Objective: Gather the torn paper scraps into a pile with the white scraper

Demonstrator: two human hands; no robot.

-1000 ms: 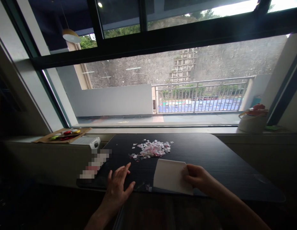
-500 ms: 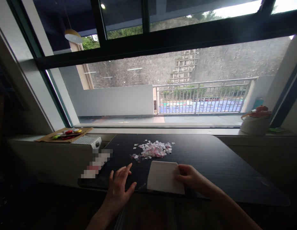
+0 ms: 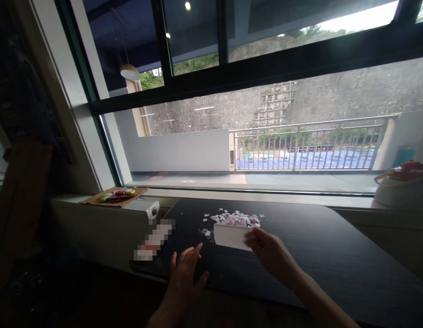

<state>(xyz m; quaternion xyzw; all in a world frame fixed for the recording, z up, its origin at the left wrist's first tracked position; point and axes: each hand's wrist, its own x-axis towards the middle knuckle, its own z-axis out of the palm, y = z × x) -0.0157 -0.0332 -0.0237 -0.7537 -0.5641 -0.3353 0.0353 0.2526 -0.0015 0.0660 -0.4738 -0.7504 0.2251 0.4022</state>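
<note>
My right hand (image 3: 274, 253) is closed on the right edge of a white, rectangular piece of paper (image 3: 231, 237). The paper is tilted and hides the near side of a pile of small pink and white paper scraps (image 3: 236, 216). Whether it is a single sheet or folded, I cannot tell. My left hand (image 3: 187, 273) has its fingers apart and holds nothing, close to the front edge of the dark table (image 3: 300, 237), left of the paper. A few loose scraps (image 3: 207, 233) lie just beyond its fingertips.
A blurred-out item (image 3: 155, 240) lies at the table's left edge. Behind it stand a white ridged unit with a knob (image 3: 152, 209) and cardboard (image 3: 112, 200) with colourful pieces. A window sill (image 3: 266, 193) runs along the back, with a white bucket (image 3: 399, 193) at right.
My right hand has moved the paper forward from the table's front edge to the scrap pile and tilted it. My left hand stays open near the front edge. The camera view has turned left.
</note>
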